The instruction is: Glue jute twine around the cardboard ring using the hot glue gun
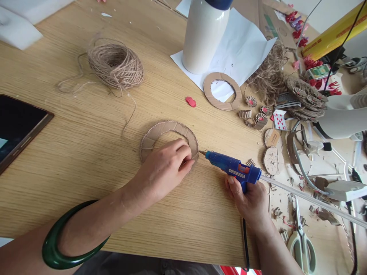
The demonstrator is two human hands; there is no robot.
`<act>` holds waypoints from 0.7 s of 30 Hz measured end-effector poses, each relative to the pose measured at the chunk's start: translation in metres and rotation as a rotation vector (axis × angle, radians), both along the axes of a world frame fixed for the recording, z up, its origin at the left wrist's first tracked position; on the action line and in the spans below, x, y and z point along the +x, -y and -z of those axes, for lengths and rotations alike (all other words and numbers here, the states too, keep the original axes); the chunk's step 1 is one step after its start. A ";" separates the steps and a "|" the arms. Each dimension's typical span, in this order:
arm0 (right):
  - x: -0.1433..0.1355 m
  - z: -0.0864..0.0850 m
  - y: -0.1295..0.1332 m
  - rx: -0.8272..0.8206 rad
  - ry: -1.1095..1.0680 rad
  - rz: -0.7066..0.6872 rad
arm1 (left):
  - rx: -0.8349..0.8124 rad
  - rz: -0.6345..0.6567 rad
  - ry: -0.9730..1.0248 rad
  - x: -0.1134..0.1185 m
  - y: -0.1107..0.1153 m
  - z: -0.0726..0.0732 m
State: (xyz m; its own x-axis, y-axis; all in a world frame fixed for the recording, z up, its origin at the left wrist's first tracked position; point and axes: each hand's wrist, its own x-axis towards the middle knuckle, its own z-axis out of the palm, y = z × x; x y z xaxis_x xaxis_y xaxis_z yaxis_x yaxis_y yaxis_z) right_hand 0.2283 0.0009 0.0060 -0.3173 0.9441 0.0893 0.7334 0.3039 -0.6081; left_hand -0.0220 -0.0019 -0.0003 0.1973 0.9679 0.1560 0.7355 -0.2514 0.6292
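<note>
- Head view: phone at the table's left edge; open wood separates it from the cardboard ring.
- Twine ball sits toward the far edge, seemingly within easy reach.
- Left hand covers part of the mid-table ring, apparently steadying it; whether its fingertips clamp rim or twine, I cannot tell.
- Right hand clamps the glue gun's handle, likely to aim its nozzle at the ring's right rim.
- Scissors crowd the room beyond.

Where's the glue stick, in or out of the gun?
In: the clear glue stick enters the rear of the blue glue gun.
</note>
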 end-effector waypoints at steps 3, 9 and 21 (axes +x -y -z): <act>0.000 0.000 0.000 0.006 0.005 -0.006 | 0.001 0.006 0.006 0.000 0.000 0.000; 0.003 0.000 0.000 0.029 0.031 -0.006 | -0.010 0.005 0.006 0.000 -0.001 0.001; 0.001 -0.005 0.001 -0.003 0.048 0.009 | -0.033 -0.002 0.011 0.000 -0.001 0.001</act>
